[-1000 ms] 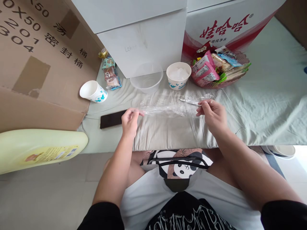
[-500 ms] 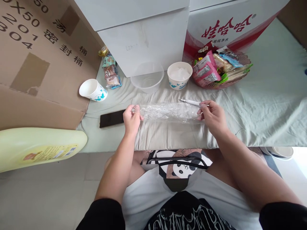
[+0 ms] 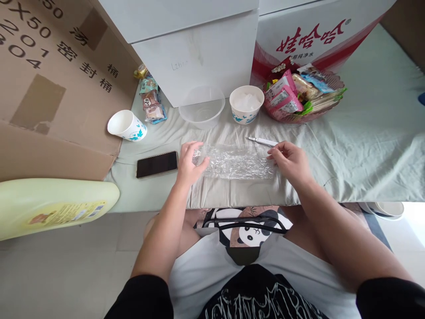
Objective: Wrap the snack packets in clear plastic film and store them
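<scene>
A crinkled sheet of clear plastic film (image 3: 237, 164) lies across the cloth-covered table between my hands. My left hand (image 3: 190, 164) is at its left end, thumb and fingers spread apart over the edge. At the upper right corner of the film, my right hand (image 3: 288, 161) has thumb and forefinger pinched together on it. A white-handled craft knife (image 3: 262, 141) rests just behind the film, its handle end close to my right fingertips.
Left of the film lies a phone (image 3: 157, 164). Behind stand a paper cup (image 3: 128, 126), a clear plastic bowl (image 3: 202, 113), a paper bowl (image 3: 246, 106) with translucent pieces, and a snack basket (image 3: 299, 116). Boxes (image 3: 195, 57) rise at the back; a pale yellow bottle (image 3: 59, 206) is front left.
My left hand has loosened its grip and spread its fingers, shifting slightly right. The film has come down flatter and nearer the table's front edge. My right hand stays at its right end.
</scene>
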{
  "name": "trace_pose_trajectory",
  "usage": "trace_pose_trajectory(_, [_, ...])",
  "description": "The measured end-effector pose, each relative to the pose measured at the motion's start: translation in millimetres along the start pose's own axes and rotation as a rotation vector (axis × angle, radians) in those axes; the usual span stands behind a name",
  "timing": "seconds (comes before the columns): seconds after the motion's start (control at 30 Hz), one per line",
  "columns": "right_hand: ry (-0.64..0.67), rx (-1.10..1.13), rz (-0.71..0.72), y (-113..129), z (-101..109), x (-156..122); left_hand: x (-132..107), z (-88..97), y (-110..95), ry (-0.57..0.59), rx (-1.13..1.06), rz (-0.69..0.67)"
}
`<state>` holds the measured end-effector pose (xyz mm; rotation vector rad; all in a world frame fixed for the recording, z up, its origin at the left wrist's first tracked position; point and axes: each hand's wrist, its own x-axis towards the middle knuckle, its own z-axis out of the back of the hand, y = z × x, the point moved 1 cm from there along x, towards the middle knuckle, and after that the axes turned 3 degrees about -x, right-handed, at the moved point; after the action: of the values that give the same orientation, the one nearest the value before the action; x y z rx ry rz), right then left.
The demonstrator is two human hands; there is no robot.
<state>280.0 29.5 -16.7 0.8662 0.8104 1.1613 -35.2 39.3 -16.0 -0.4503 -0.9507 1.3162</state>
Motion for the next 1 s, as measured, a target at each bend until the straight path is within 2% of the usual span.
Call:
trace_pose_trajectory(0.07, [-0.004,0.106,-0.018,-0.7,-1.5,1.0,0.3,1.0,-1.8,0.015,-0.012,-0.057])
trace_pose_trajectory(0.1, [-0.013,0.145,-0.028,-0.9,-1.9,1.5,0.5,1.2,-2.0,0.002,-0.041,-0.037])
trace_pose_trajectory(0.27, [-0.045,0.114,-0.109,0.1,0.2,2.5,2.7,0.3,3.8,-0.103,-0.2,0.267])
trace_pose_trajectory(0.37, [-0.038,0.034,-0.113,2.3,2.0,2.1,5.0,-0.9,8.2,-0.135,-0.185,0.313])
trace_pose_trajectory(0.47, [-0.052,-0.042,-0.099,2.9,2.7,2.4,8.2,-2.8,11.3,-0.116,-0.101,0.31])
trace_pose_trajectory(0.53, [-0.06,-0.108,-0.084,0.9,2.4,3.7,10.1,-2.8,10.9,-0.143,-0.012,0.263])
trace_pose_trajectory(0.63, [-0.087,-0.252,-0.041,-5.2,2.7,6.7,8.5,0.9,2.8,-0.275,0.136,0.058])
trace_pose_trajectory(0.73, [-0.257,-0.391,0.117,-7.8,6.1,5.0,-2.5,4.3,-14.0,-0.312,0.246,-0.178])
trace_pose_trajectory(0.8, [-0.371,-0.437,0.277,-3.7,7.3,-2.4,-13.0,1.9,-27.6,-0.245,0.278,-0.266])
trace_pose_trajectory(0.83, [-0.388,-0.447,0.362,0.0,6.1,-8.1,-17.9,-1.6,-34.6,-0.195,0.28,-0.296])
trace_pose_trajectory(0.9, [-0.309,-0.448,0.54,9.3,-2.1,-21.8,-25.5,-13.3,-48.0,-0.085,0.259,-0.344])
trace_pose_trajectory(1.0, [-0.023,-0.475,0.771,20.0,-29.0,-41.3,-28.6,-38.7,-62.2,0.119,0.241,-0.38])
